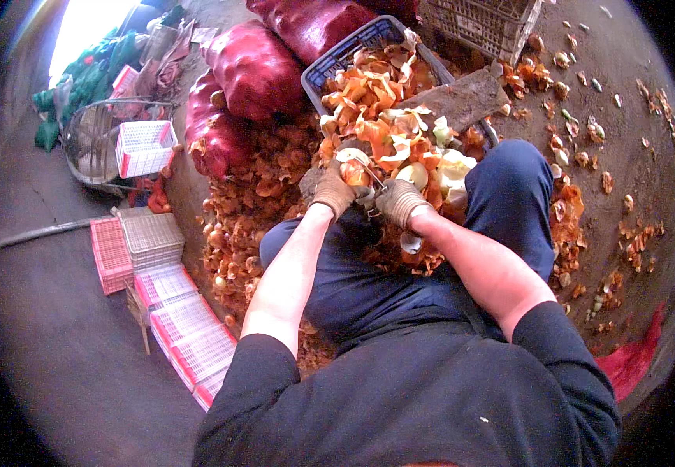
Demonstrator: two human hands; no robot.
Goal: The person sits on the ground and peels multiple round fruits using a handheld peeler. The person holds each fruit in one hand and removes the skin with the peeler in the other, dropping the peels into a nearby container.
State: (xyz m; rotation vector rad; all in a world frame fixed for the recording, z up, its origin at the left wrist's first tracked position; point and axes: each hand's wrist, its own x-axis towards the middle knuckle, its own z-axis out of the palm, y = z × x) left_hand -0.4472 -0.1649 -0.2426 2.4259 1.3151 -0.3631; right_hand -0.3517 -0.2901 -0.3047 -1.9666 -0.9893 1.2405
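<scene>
My left hand (pixel 337 188), in a brown-cuffed work glove, grips a partly peeled onion (pixel 354 173) in front of my knees. Close on its right, my gloved right hand (pixel 400 201) holds a thin metal cutting tool (pixel 375 175) against the onion; its handle is hidden in the fist. Just beyond both hands, orange and white onion skins (pixel 375 131) heap up over a blue-grey plastic crate (pixel 309 82). A worn wooden board (pixel 460 100) lies across the crate's right side. Beside my right hand is a pale peeled onion (pixel 413 175).
Unpeeled onions (pixel 244 204) pile on the floor at my left, below full red mesh sacks (pixel 256 70). Farther left stand white and pink plastic baskets (pixel 188 333). Another crate (pixel 477 26) is at the far right. Skins and scraps litter the floor (pixel 606 192) on the right.
</scene>
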